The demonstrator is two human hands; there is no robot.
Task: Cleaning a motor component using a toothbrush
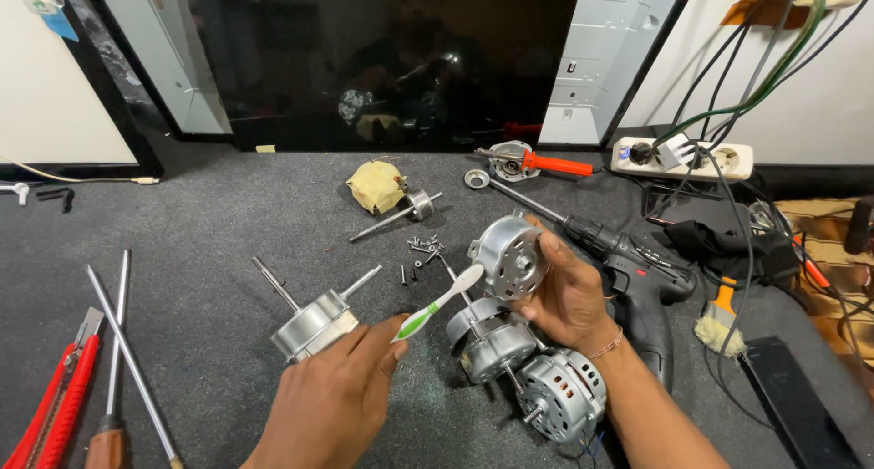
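Green-white toothbrush (440, 301) pinched in left hand (332, 398) (bristles up); right hand (569, 296) tilts motor cover (506, 255)

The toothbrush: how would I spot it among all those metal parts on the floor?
Start at the grey carpet and find the cluster of silver motor housings near its middle. Just left of them, the left hand holds the toothbrush by its handle, bristles pointing at the round motor cover in the right hand. It is the only white-and-green plastic thing there.

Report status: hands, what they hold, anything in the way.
Left hand grips toothbrush. Right hand holds motor cover. Loose screws and motors crowd close below.
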